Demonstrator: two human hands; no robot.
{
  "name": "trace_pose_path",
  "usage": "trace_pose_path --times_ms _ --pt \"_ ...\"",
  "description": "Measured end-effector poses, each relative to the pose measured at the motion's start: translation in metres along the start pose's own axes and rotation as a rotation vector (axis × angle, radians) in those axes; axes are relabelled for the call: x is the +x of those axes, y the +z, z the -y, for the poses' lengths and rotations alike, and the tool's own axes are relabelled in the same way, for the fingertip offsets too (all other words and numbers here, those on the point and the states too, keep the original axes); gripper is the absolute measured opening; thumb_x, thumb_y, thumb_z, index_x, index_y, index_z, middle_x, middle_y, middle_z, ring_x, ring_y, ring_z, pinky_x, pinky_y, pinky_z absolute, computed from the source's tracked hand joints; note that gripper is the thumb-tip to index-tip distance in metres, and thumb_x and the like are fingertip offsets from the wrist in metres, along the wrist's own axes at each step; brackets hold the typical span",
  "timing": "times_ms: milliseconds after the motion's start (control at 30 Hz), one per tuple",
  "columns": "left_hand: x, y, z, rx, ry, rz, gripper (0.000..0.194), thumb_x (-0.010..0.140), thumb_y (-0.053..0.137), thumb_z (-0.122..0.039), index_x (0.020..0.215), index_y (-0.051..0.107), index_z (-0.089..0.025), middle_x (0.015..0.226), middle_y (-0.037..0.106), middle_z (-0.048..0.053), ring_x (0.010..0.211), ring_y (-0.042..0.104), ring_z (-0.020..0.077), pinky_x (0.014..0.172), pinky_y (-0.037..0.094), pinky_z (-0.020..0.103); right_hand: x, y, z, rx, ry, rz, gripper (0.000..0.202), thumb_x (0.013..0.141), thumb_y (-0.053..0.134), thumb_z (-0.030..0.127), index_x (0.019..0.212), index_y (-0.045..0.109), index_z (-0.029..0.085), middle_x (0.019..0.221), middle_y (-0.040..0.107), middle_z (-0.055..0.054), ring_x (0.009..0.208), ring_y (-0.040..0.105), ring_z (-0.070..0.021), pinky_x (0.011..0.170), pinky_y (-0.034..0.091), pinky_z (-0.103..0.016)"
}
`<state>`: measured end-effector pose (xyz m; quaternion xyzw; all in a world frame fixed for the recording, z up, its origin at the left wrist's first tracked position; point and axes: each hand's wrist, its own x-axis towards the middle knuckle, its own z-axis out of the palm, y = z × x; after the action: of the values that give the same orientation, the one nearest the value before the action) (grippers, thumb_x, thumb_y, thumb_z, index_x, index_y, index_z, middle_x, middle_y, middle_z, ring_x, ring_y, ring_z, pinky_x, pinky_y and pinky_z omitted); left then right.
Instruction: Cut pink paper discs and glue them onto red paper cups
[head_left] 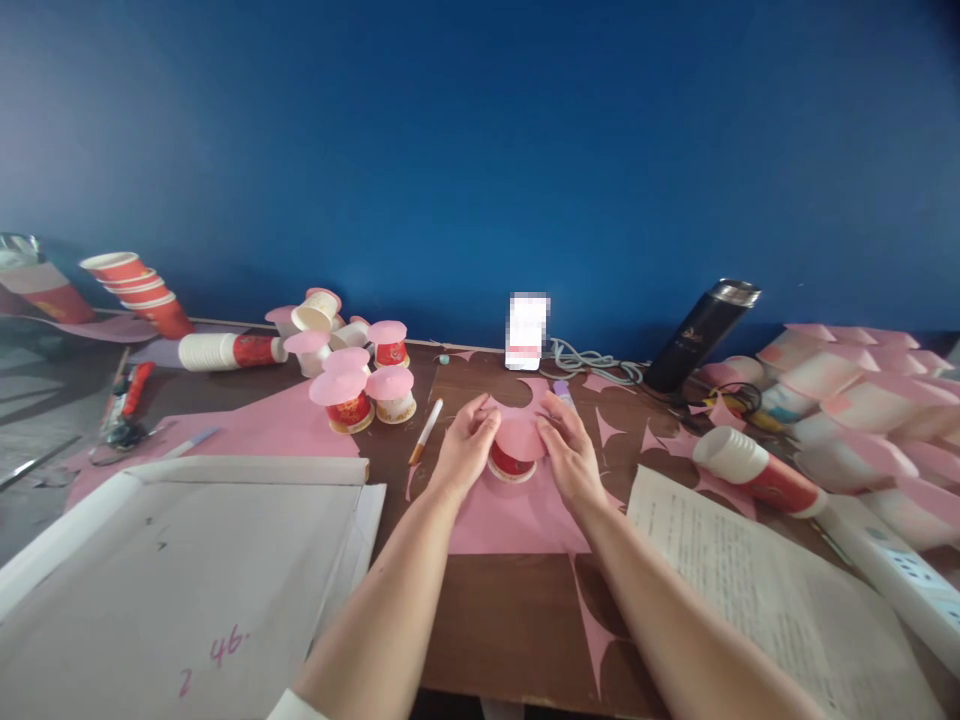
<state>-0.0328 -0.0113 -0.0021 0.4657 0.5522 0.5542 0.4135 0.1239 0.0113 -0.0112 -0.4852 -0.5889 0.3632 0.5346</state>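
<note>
A round pink paper disc (521, 439) lies over the base of an upside-down red paper cup (513, 467) in the middle of the desk. My left hand (466, 447) pinches the disc's left edge between thumb and fingers. On the opposite edge, my right hand (573, 448) has its thumb and fingers closed the same way. Beneath the cup spreads a pink paper sheet (517, 525), with a round cut-out at its far edge. Part of the sheet is hidden by my hands and the cup.
Cups topped with pink discs (349, 385) stand left. A marker (425, 432), white box (247, 570), printed sheet (750, 590), stacked cups (757, 472) and paper scraps (596, 625) surround the work. A phone (526, 330), cable (596, 362) and black flask (697, 335) sit behind.
</note>
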Motion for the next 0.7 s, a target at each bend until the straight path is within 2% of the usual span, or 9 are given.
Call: trace_pose_path --times_ms 133,200,367,700 --pt "-0.005 0.001 -0.004 0.414 0.421 -0.083 0.043 0.097 0.035 -0.041 0.132 0.053 -0.025 0.142 0.049 0.007 0.134 0.038 0.0226 0.110 0.030 0.043 -0.002 -0.004 0.003 -0.317 -0.296 -0.013 0.042 0.094 0.042 0.044 0.133 0.052 0.031 0.140 0.049 -0.006 0.127 0.046 -0.0245 0.107 0.036 -0.050" --pt "-0.007 0.003 -0.004 0.591 0.504 -0.095 0.041 0.098 0.031 -0.039 0.128 0.057 -0.028 0.143 0.048 0.004 0.137 0.034 0.0237 0.111 0.027 0.047 -0.003 -0.005 0.005 -0.470 -0.414 0.005 0.038 0.096 0.037 0.043 0.128 0.057 0.032 0.141 0.048 -0.004 0.131 0.041 -0.0246 0.109 0.031 -0.051" --pt "-0.011 0.006 -0.004 0.796 0.518 -0.085 0.039 0.097 0.032 -0.041 0.122 0.061 -0.034 0.147 0.043 -0.001 0.138 0.030 0.0270 0.110 0.024 0.054 -0.006 -0.004 0.011 -0.711 -0.485 0.023 0.039 0.097 0.034 0.045 0.120 0.063 0.032 0.142 0.047 -0.003 0.131 0.038 -0.0274 0.108 0.030 -0.053" --pt "-0.011 0.005 -0.005 0.814 0.501 -0.059 0.040 0.097 0.031 -0.042 0.119 0.063 -0.033 0.147 0.043 -0.002 0.139 0.028 0.0266 0.111 0.023 0.054 -0.006 -0.007 0.014 -0.822 -0.473 0.058 0.038 0.097 0.034 0.046 0.118 0.063 0.035 0.145 0.044 0.001 0.134 0.035 -0.0282 0.107 0.029 -0.056"
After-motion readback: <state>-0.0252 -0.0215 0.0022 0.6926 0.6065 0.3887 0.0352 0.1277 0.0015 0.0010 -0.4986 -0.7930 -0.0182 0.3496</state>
